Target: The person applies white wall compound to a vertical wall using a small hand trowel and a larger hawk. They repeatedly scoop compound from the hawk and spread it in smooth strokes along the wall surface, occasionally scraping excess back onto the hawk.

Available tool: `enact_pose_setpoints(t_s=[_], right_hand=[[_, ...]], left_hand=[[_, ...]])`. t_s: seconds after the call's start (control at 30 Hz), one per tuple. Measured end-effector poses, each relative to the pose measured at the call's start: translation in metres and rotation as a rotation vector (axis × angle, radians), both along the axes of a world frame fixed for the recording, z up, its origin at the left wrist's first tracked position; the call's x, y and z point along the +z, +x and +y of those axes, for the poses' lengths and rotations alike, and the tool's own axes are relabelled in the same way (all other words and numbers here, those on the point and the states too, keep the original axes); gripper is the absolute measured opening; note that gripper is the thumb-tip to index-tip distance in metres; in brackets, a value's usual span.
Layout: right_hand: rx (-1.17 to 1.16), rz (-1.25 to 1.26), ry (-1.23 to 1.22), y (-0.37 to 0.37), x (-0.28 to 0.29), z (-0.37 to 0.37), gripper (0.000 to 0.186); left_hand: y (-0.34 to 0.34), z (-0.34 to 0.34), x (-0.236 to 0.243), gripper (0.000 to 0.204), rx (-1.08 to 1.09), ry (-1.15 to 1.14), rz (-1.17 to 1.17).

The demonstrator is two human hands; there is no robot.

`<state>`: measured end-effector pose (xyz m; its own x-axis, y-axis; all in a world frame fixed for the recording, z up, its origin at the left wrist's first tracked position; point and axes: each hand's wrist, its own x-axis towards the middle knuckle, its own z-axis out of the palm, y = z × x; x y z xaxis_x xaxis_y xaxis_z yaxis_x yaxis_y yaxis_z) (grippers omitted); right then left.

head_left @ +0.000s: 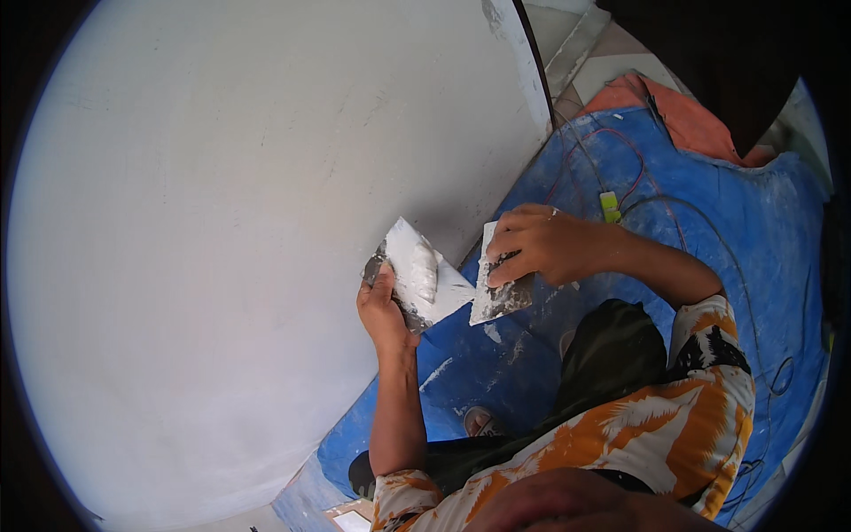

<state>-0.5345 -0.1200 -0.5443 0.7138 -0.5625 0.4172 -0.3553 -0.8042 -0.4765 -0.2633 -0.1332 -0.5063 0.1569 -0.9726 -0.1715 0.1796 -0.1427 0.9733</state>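
My left hand point(383, 312) is closed on a broad, flat putty knife point(448, 291), its thumb lying over the dark, crusted grip edge. A thick mound of white putty point(420, 266) rests on that blade. Just to the right, my right hand point(548, 243) grips a second flat putty knife point(502, 301), smeared with white and dark along its holding edge. The two blades are close together, the right one's lower edge beside the left one's tip. Part of the right hand's grip is hidden behind its fingers.
A large pale wall point(230, 230) fills the left side. A blue sheet point(532, 355) with white smears covers the floor. On it lie a yellow-green power socket point(610, 207) and loose cables point(718, 232). Orange cloth point(691, 115) is bunched at the far right.
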Motion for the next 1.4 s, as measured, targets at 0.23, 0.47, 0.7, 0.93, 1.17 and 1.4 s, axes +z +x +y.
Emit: enact_pose_setpoints(t_s=[0.23,0.47,0.7,0.93,1.17,1.4], right_hand=[[-0.026,-1.208,1.723,0.017,-0.058,0.015,0.039],[-0.308,-1.606,0.977,0.004,-0.085,0.01,0.034],[-0.244,-0.319,0.077,0.009,-0.067,0.021,0.054],[-0.392,-0.706,0.807,-0.035,-0.124,0.026,0.032],[-0.308,-0.776,0.468,-0.027,-0.078,0.034,0.032],[-0.212,-0.083,-0.062,-0.024,-0.029,0.003,0.054]], left_hand=[[-0.026,-0.005,-0.042,0.034,-0.056,-0.325,0.196],[-0.027,0.012,-0.077,0.039,-0.059,0.056,0.372],[-0.03,0.012,-0.099,0.035,-0.165,0.287,0.655],[-0.016,-0.007,-0.053,0.031,-0.078,0.119,0.297],[-0.033,-0.021,-0.039,0.032,-0.179,0.19,0.137],[-0.029,-0.027,-0.031,0.03,-0.314,0.187,0.016]])
